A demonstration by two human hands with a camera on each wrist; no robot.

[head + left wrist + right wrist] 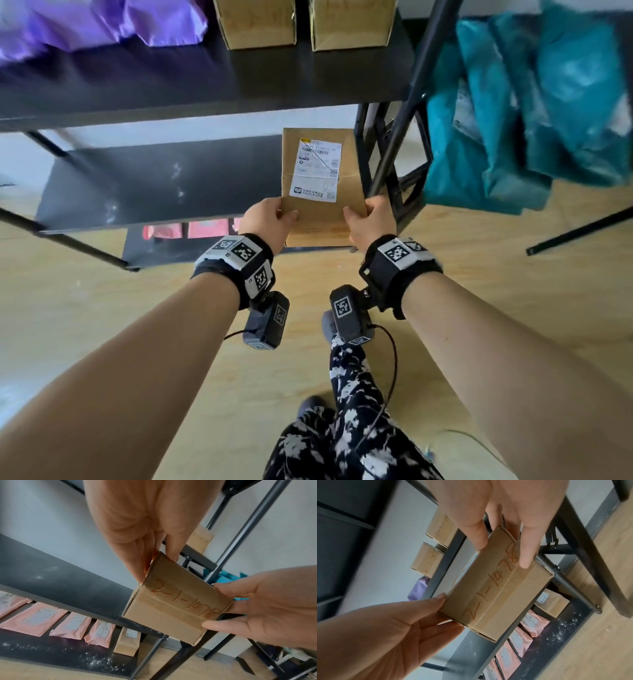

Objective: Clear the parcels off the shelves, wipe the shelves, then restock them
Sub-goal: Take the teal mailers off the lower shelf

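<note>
I held the box (320,192) with 2 hands: my left hand (265,222) pinched its left end and my right hand (368,222) its right end, so it stayed level. It was at the right end of the middle shelf (161,185), front edge.

Your bare forearms end in black wrist straps (394,263) faced with white square-code tags; beneath each strap hangs a black camera block (349,317) trailing a thin black cable. Below the straps, black-and-white floral trousers (349,428).
</note>
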